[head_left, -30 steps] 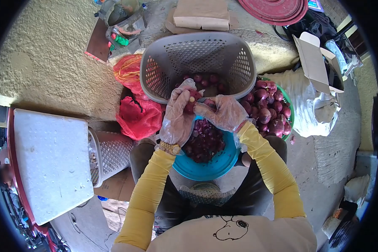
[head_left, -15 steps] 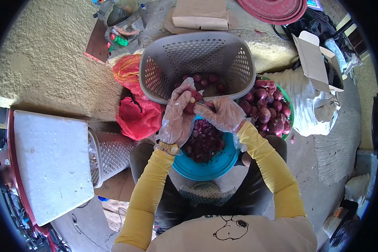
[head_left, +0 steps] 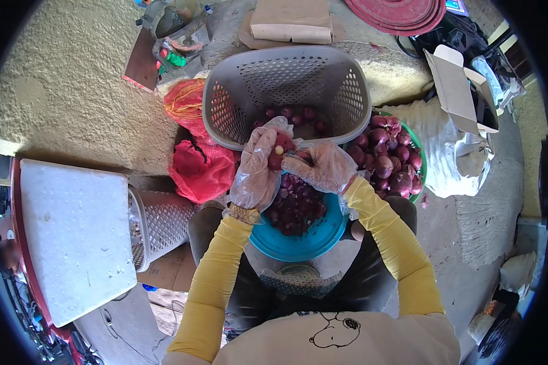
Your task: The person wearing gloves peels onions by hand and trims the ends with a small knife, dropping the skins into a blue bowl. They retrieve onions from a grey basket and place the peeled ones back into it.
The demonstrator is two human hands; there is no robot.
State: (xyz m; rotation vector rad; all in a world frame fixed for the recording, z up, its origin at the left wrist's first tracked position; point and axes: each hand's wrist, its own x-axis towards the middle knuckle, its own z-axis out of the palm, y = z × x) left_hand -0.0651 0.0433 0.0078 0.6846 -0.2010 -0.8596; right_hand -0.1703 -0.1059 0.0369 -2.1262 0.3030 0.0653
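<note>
My left hand (head_left: 259,161), in a clear plastic glove, is closed around a red onion (head_left: 278,153) with a pale cut spot facing out. Gloved as well, my right hand (head_left: 324,164) has its fingers pinched together against the onion's right side; a small dark thing shows at the fingertips, too hidden to name. Below both hands, a blue basin (head_left: 298,248) holds a heap of dark red onion skins (head_left: 295,210). Just beyond stands a grey perforated basket (head_left: 286,58) with several red onions (head_left: 295,115) at its bottom.
To the right, a green basin (head_left: 421,176) is piled with red onions (head_left: 386,161). Red mesh sacks (head_left: 202,170) lie left of the basket. A white foam lid (head_left: 76,237) and a pale crate (head_left: 164,222) stand at left. Open cardboard box (head_left: 453,91) at right.
The onion has turned slightly in my left hand, and the fingers of both hands have shifted a little on it. The basins and basket stay where they were.
</note>
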